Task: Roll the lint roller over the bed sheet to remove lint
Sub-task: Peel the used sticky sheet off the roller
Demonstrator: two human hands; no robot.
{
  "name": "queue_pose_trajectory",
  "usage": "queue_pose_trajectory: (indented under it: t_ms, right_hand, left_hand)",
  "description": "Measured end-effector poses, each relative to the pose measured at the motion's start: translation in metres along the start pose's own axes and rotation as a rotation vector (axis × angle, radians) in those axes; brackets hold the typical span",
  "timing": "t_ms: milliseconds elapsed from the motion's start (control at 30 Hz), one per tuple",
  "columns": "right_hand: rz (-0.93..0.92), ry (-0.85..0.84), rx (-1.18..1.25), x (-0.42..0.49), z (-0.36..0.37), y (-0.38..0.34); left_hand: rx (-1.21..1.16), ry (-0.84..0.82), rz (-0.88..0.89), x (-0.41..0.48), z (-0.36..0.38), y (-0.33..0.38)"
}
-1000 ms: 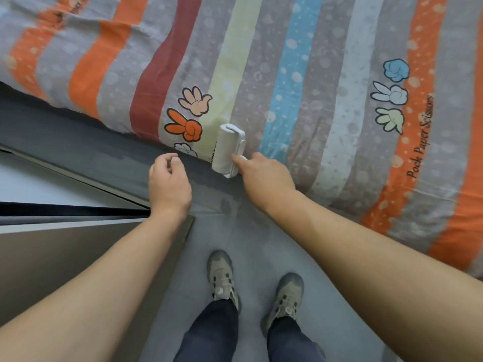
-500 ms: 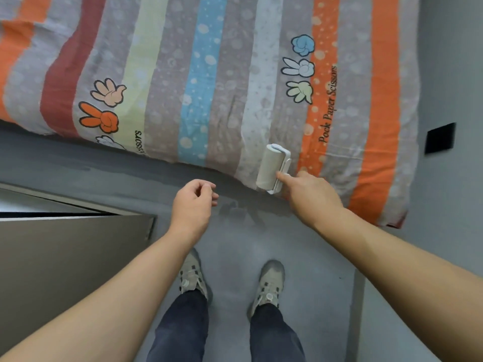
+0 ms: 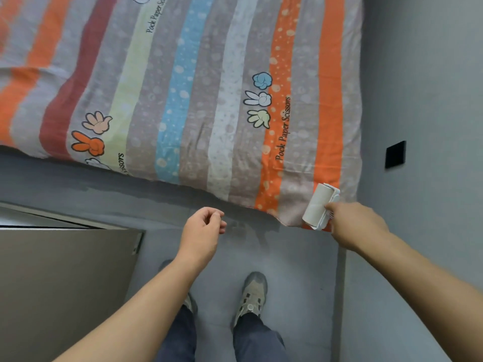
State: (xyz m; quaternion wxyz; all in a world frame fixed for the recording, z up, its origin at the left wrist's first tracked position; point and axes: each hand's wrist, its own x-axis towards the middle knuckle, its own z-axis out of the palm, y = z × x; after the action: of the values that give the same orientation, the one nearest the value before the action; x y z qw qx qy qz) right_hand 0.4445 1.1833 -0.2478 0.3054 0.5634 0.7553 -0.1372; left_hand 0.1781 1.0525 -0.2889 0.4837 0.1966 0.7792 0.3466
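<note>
place: I see a home bedroom | evidence: striped bed sheet [image 3: 198, 100] on bed, grey wall [image 3: 423, 74], grey floor [image 3: 287, 252]

The bed sheet [image 3: 198, 100] fills the far side, its near edge above the floor [image 3: 287, 257]. The lint roller [image 3: 317, 205] lies on the sheet's near right corner, close to the wall [image 3: 418, 74]. The right hand [image 3: 358, 226] holds it from the near side; the left hand [image 3: 202, 233] is over the floor, to its left

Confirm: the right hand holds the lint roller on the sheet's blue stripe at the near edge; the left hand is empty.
Wrong stripe. Head view: the right hand holds the lint roller on grey and orange stripes, at the sheet's near edge; left hand empty.
</note>
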Motion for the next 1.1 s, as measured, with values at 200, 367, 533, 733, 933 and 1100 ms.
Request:
queue_pose_trajectory:
  t_ms: [200,367,533,733,933,1100]
  right_hand:
    - [-0.128,0.057,0.198,-0.057,-0.050,-0.005]
    - [-0.341,0.140,0.522,-0.126,-0.116,-0.041]
    - [-0.474,0.156,0.546,-0.198,-0.190,-0.084]
    - [-0.587,0.181,0.419,-0.268,-0.253,-0.137]
    - [-0.702,0.283,0.296,-0.304,-0.287,-0.186]
    - [-0.767,0.307,0.263,-0.318,-0.303,-0.210]
  left_hand:
    - [-0.033,-0.098,0.016,-0.045,-0.008,0.041]
    - [-0.116,-0.078,0.079,-0.082,-0.057,0.087]
    - [-0.201,-0.015,0.249,-0.137,-0.147,0.146]
    - [-0.162,-0.165,0.411,-0.208,-0.238,0.202]
    - [-0.201,-0.266,0.455,-0.245,-0.288,0.214]
    - [-0.363,-0.322,0.363,-0.248,-0.314,0.204]
